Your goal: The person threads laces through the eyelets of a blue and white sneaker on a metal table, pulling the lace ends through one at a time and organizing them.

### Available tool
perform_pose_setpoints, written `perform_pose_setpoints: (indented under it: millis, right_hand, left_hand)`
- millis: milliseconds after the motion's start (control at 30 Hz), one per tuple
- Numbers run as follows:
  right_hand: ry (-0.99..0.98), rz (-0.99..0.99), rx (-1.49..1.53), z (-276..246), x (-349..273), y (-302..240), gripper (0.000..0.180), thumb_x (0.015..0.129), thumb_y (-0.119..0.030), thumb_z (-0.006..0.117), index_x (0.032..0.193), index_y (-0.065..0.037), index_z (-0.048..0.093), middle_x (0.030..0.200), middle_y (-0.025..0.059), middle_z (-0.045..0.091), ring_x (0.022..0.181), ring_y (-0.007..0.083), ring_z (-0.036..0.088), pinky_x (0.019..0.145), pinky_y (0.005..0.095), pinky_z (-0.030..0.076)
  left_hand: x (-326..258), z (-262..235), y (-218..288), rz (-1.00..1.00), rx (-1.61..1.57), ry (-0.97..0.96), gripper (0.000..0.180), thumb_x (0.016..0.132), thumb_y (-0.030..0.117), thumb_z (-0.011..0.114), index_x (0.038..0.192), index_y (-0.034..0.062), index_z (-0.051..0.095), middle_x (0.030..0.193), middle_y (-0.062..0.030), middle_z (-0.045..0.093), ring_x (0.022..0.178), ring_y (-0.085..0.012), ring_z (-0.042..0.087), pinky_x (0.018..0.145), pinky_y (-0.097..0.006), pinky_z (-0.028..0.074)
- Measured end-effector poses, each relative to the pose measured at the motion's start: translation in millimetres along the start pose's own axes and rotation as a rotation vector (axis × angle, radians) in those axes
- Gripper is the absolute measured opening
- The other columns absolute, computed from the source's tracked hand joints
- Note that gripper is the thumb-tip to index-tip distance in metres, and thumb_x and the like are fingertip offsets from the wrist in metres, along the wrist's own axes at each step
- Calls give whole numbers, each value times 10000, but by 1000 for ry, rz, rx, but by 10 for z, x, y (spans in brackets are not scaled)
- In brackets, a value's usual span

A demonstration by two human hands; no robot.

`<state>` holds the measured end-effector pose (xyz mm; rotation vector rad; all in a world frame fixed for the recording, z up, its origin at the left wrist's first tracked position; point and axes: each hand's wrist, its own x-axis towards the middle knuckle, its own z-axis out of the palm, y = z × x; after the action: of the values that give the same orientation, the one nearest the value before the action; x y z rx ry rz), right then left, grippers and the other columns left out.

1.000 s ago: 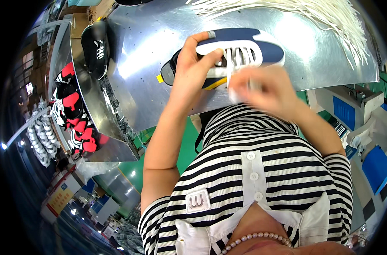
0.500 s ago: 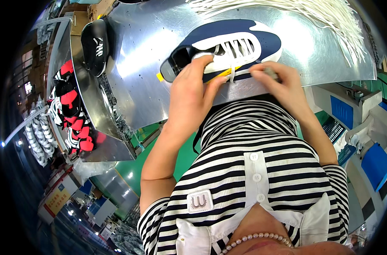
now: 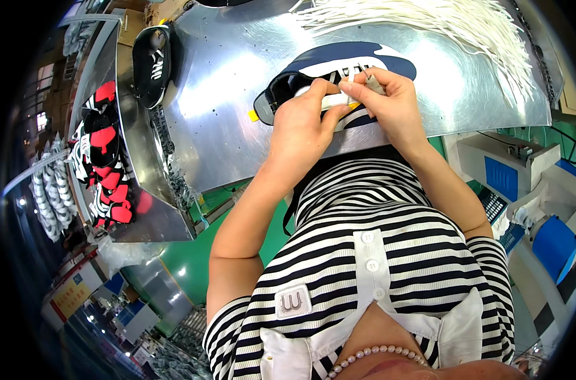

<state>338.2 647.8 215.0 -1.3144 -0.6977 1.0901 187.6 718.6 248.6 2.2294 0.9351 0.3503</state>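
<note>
A navy and white sneaker (image 3: 398, 64) lies on its sole, toe to the right, near the front edge of the metal table. My left hand (image 3: 302, 121) is closed on its near side, thumb and fingers pinching the white lacing edge by the collar. Over the lacing, my right hand (image 3: 394, 104) is closed around a thin pointed tool (image 3: 374, 83) with a grey handle, its tip upward. Its thumb and forefinger meet at the white lacing edge beside my left fingers; whether they also pinch the lace is hidden. Part of the sneaker's tongue and laces is covered by my hands.
Loose white laces (image 3: 427, 20) are heaped along the table's far right. A black shoe (image 3: 151, 69) rests at the left edge of the metal table (image 3: 218, 136). Red, black and white shoe parts (image 3: 104, 152) are piled further left. Machines with blue panels (image 3: 502, 178) stand at right.
My right hand has moved left and up from beside the sneaker's near edge to its lacing, close to my left hand. My left hand keeps its grip. The whole view has shifted slightly.
</note>
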Motion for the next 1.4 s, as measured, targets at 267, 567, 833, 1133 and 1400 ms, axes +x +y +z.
perform_pose_setpoints:
  millis: [267,567,833,1133,1400]
  right_hand:
    - [-89,-36,-336,-178,-293,-81,181,985,-180,573,987,-8,516,759,83,650,642,122,590,614,264,473]
    - [-128,16,-437,-251,-270,-67,160,963,-140,584,927,5,527,719,101,658,658,194,659,612,311,494]
    - [-41,-144,-593,5,-75,141,141,943,-136,574,921,-10,515,701,137,653,632,325,644,604,398,492]
    - [-33,-73,-622,-543,-200,-368,146,968,-165,549,1004,-39,612,663,65,613,600,172,606,587,292,469]
    - [256,-462,-781,-350,132,210,165,946,-183,617,1067,-71,628,830,132,691,691,280,665,612,338,505]
  left_hand:
    - [11,89,-31,18,113,108,274,836,236,753,985,40,632,832,-130,699,659,-301,663,606,-361,502]
    - [49,105,-103,187,69,125,243,812,176,772,979,38,663,819,-130,701,679,-274,674,601,-339,506]
    - [49,200,-155,406,114,182,214,783,46,751,979,8,672,784,-139,684,648,-279,657,583,-347,504]
    - [-19,56,-72,129,15,-28,220,847,106,708,1058,54,674,915,-144,710,799,-295,693,693,-327,520]
    - [89,-220,32,25,250,-478,254,840,237,700,951,8,706,720,-208,647,615,-328,640,577,-394,485]
